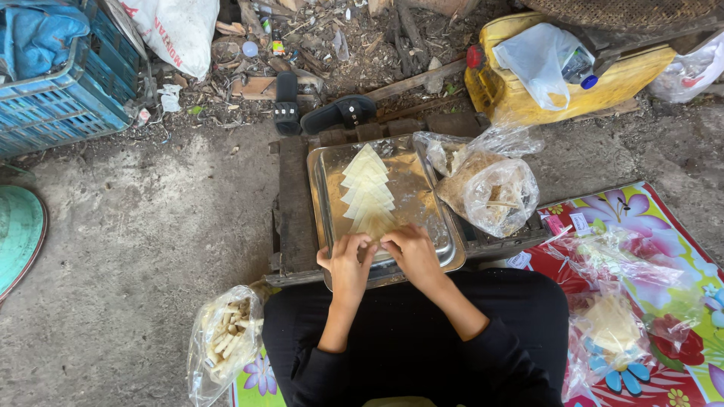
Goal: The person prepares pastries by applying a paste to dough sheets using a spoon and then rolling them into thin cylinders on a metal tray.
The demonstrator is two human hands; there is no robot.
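Note:
A metal tray (pixel 332 162) rests on a low dark wooden stand (pixel 294 203) in front of me. A row of overlapping pale square wrappers (pixel 367 192) runs down the tray's middle. My left hand (pixel 348 260) and my right hand (pixel 411 252) meet at the near end of that row, fingertips pressed on the nearest wrapper. Whether either hand grips it is hidden by the fingers.
A clear bag of filling (pixel 494 192) sits right of the tray. A bag of rolled pieces (pixel 226 339) lies at my left knee. Plastic bags of wrappers (pixel 611 324) lie on a flowered mat (pixel 664 226). Black sandals (pixel 332 113), a blue crate (pixel 60 98) and a yellow jerrycan (pixel 528 90) stand behind.

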